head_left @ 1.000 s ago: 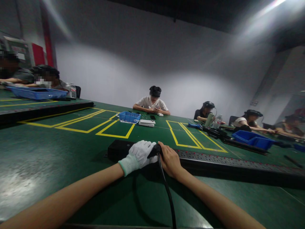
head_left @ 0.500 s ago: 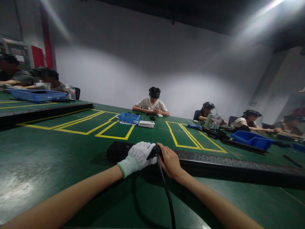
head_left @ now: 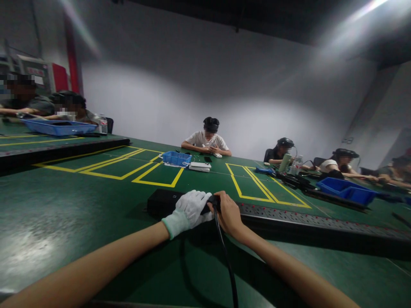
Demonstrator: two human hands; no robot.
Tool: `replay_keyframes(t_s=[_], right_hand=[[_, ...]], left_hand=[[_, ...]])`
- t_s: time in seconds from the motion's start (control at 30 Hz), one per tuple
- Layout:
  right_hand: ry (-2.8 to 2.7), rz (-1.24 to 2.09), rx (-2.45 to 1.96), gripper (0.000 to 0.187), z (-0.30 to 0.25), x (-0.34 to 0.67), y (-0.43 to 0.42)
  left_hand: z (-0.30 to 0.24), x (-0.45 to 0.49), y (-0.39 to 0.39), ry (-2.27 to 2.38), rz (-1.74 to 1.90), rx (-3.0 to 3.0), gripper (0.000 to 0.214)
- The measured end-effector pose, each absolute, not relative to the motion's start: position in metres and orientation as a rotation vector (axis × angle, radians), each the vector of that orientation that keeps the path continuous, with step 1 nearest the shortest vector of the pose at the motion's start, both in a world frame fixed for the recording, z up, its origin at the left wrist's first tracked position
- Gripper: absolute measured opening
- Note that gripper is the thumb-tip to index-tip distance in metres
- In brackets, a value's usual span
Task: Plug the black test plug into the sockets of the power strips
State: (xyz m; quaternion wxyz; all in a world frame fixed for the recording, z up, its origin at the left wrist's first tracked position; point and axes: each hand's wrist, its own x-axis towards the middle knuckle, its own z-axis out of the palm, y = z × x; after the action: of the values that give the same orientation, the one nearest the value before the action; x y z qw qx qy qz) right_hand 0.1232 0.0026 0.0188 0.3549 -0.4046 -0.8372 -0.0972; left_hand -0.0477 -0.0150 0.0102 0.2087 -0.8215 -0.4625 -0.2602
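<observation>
A long black power strip with a grey socket face and red dots crosses the green table. Its boxy black end shows just left of my hands. My left hand, in a white glove with a pale green cuff, is closed over the strip near that end. My bare right hand pinches a black plug at the strip's face, and a thick black cable runs down from it toward me. My fingers hide whether the plug's pins sit in a socket.
Yellow tape outlines mark the green table. Beyond lie a small blue basket, a white box-like thing and, rightward, a blue bin. Another strip lies at left. A person sits opposite; others sit at both sides.
The view has shifted slightly, so the scene sits a little farther right. My right fingers have curled in more around the plug. My left hand keeps its hold on the strip.
</observation>
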Motion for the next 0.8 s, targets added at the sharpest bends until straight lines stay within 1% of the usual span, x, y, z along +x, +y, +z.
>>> replay_keyframes(t_s=[0.17, 0.37, 0.67, 0.8], right_hand=[[-2.211, -0.301, -1.034, 0.018, 0.018, 0.121, 0.006], [-2.228, -0.385, -0.977, 0.026, 0.010, 0.124, 0.001], [-2.251, -0.426, -0.985, 0.026, 0.010, 0.125, 0.003], [-2.241, -0.404, -0.978, 0.027, 0.009, 0.125, 0.005]], left_hand=[[0.010, -0.048, -0.014, -1.298, -0.709, -2.295, 0.057], [0.008, -0.048, -0.011, -1.279, -0.700, -2.311, 0.060], [0.009, -0.047, -0.012, -1.246, -0.738, -2.302, 0.051], [0.007, -0.047, -0.012, -1.264, -0.758, -2.273, 0.052]])
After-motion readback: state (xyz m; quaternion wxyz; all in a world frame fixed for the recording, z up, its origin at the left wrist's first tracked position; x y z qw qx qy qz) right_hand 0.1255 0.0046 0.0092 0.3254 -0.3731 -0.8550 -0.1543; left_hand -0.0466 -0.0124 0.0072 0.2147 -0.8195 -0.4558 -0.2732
